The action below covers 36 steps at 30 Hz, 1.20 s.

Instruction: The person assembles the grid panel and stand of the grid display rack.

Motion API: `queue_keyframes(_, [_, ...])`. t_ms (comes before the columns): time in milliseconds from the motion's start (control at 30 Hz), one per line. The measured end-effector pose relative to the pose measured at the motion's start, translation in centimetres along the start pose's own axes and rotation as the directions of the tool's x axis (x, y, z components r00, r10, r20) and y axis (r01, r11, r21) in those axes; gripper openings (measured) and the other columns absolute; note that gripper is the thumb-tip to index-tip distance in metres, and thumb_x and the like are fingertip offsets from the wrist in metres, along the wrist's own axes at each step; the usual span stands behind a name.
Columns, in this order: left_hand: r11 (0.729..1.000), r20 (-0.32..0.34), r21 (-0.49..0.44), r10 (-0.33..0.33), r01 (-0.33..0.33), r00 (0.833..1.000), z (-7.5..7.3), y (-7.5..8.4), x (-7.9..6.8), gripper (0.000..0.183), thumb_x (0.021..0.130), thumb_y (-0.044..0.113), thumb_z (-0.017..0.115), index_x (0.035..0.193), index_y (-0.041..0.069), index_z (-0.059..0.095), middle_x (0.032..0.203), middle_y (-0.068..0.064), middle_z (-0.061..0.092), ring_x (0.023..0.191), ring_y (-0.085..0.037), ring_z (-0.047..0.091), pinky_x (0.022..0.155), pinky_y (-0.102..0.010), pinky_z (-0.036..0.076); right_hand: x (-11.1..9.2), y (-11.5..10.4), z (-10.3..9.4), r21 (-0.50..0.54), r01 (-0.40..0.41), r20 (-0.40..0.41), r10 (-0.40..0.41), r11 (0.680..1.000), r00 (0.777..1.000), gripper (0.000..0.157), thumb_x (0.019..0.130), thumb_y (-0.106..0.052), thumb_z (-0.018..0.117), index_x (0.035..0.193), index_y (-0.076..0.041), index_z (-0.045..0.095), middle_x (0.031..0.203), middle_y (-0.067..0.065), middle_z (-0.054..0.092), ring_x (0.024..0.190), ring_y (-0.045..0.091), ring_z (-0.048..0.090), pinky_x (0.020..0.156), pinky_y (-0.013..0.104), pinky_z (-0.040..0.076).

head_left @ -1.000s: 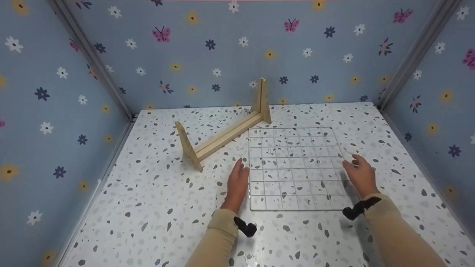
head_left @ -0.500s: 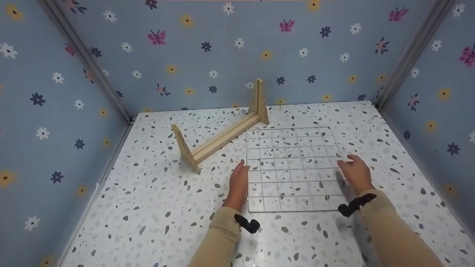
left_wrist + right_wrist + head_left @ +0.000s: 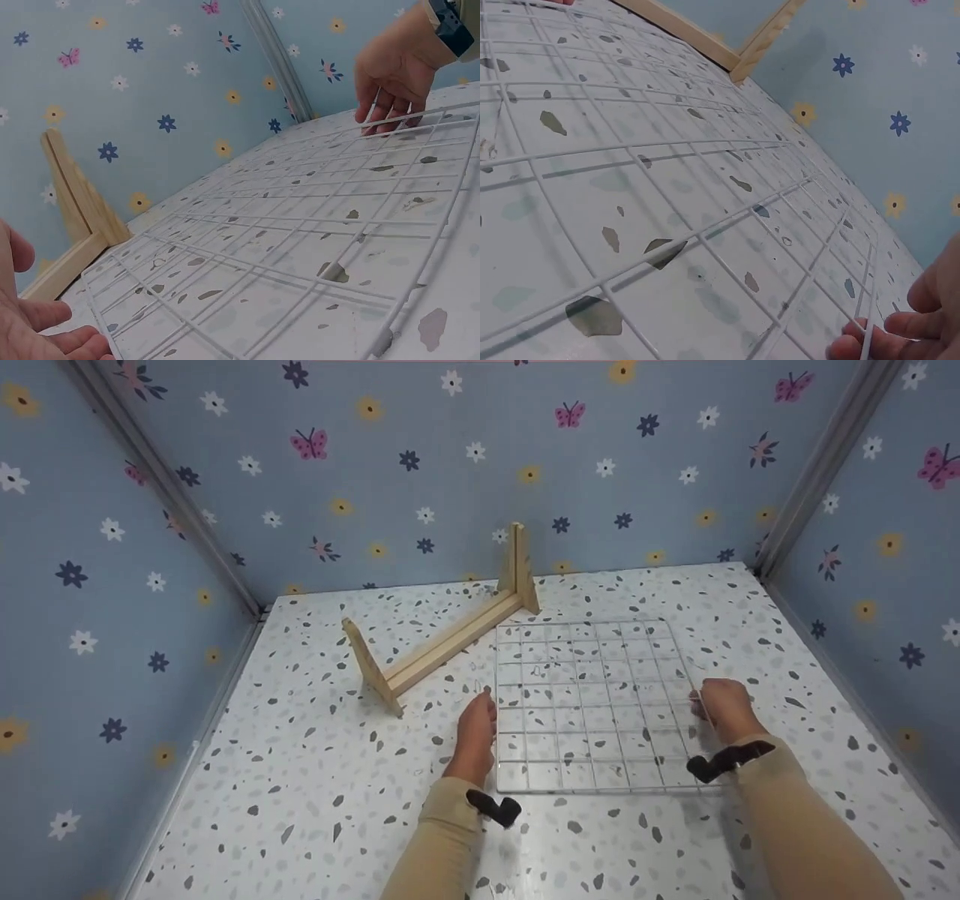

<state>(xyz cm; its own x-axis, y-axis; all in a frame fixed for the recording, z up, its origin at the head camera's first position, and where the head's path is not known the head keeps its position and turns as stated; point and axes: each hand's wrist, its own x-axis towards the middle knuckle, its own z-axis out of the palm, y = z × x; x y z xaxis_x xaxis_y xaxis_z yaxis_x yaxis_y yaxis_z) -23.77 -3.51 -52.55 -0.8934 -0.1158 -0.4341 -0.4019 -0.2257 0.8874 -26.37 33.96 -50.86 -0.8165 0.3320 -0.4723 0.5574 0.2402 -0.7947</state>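
A white wire grid panel lies low over the speckled tabletop between both hands. Its right edge is in the grip of my right hand, whose fingers curl under the edge wire in the right wrist view. My left hand is alongside the left edge. In the left wrist view its fingertips are right at the edge wire, with the thumb held apart. Behind and left of the panel stands a wooden frame, a grooved bar joining two upright end pieces.
The white speckled table is enclosed by blue flower-patterned walls at the back and both sides. A far corner of the grid comes close to the wooden frame's rear upright. Small clear bits lie near the left fingertips.
The right hand's fingers have curled in around the panel's right edge. The left hand stays beside the left edge. The head view has shifted slightly.
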Motion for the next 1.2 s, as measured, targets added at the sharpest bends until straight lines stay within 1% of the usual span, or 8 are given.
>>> queue_keyframes(100, [0.998,0.033,-0.049,-0.036,0.038,0.999,0.0,0.2,0.1,0.063,0.104,0.041,0.042,0.155,0.003,0.038,0.155,-0.018,0.042,0.141,-0.032,0.042,0.118,-0.043,0.03,0.3,0.3,0.2,0.053,-0.034,0.03,0.032,0.998,0.999,0.055,0.107,-0.016,0.024,0.158,0.003,0.022,0.139,0.019,0.055,0.082,0.012,0.066,0.079,0.028,0.052])
queue_keyframes(200, [0.994,0.052,-0.098,-0.05,0.054,0.997,0.2,0.4,0.3,0.061,0.105,0.037,0.04,0.158,0.006,0.033,0.16,-0.021,0.034,0.147,-0.035,0.033,0.121,-0.044,0.025,0.4,0.6,0.2,0.089,-0.037,0.046,0.033,0.995,0.998,0.053,0.109,-0.013,0.021,0.159,0.001,0.02,0.144,0.023,0.051,0.078,0.012,0.066,0.074,0.028,0.056])
queue_keyframes(300, [0.987,0.055,-0.143,-0.06,0.068,0.997,0.2,0.6,0.6,0.06,0.105,0.034,0.04,0.158,0.005,0.033,0.159,-0.022,0.035,0.147,-0.035,0.034,0.12,-0.043,0.027,0.5,0.7,0.2,0.113,-0.031,0.036,0.027,0.993,0.999,0.052,0.109,-0.011,0.021,0.159,0.001,0.021,0.143,0.023,0.053,0.079,0.011,0.069,0.073,0.029,0.058])
queue_keyframes(467, [0.985,0.074,-0.155,-0.066,0.077,0.995,0.1,0.9,0.9,0.06,0.106,0.033,0.038,0.157,0.002,0.031,0.155,-0.025,0.039,0.143,-0.035,0.039,0.117,-0.043,0.032,0.8,0.9,-0.1,0.151,-0.05,0.03,0.046,0.987,0.999,0.049,0.11,-0.018,0.031,0.153,0.005,0.035,0.114,0.013,0.07,0.081,0.011,0.072,0.077,0.028,0.059])
queue_keyframes(633, [0.985,0.082,-0.143,-0.088,0.099,0.993,-0.1,1.4,1.0,0.061,0.104,0.033,0.04,0.156,0.001,0.034,0.152,-0.024,0.042,0.14,-0.034,0.042,0.115,-0.043,0.035,0.8,1.2,-0.3,0.261,-0.097,0.054,0.085,0.96,0.995,0.05,0.109,-0.027,0.037,0.146,0.006,0.044,0.093,0.003,0.071,0.083,0.011,0.072,0.08,0.027,0.058])
queue_keyframes(767, [0.977,0.083,-0.168,-0.12,0.133,0.989,-0.3,1.7,1.0,0.062,0.101,0.034,0.042,0.154,0.002,0.037,0.149,-0.023,0.045,0.135,-0.034,0.045,0.111,-0.044,0.037,0.7,1.3,-0.4,0.347,-0.116,0.064,0.1,0.931,0.993,0.051,0.109,-0.029,0.038,0.147,0.004,0.043,0.099,0.006,0.07,0.087,0.013,0.072,0.084,0.029,0.058])
queue_keyframes(1033, [0.965,0.163,-0.174,-0.166,0.194,0.973,-0.8,2.6,1.3,0.068,0.102,0.043,0.039,0.158,0.005,0.031,0.157,-0.022,0.037,0.134,-0.04,0.047,0.106,-0.056,0.042,0.6,1.0,-0.7,0.343,-0.09,0.089,0.062,0.935,0.994,0.066,0.109,-0.042,0.036,0.159,0.0,0.024,0.138,0.017,0.055,0.102,0.019,0.068,0.09,0.032,0.056])
queue_keyframes(1200, [0.97,0.176,-0.139,-0.175,0.201,0.969,-1.2,2.7,1.3,0.071,0.101,0.045,0.041,0.158,0.004,0.029,0.158,-0.022,0.035,0.131,-0.045,0.049,0.1,-0.056,0.047,0.6,1.1,-0.5,0.304,-0.09,0.092,0.065,0.949,0.994,0.074,0.108,-0.05,0.034,0.159,0.001,0.022,0.146,0.021,0.049,0.106,0.021,0.067,0.09,0.033,0.057])
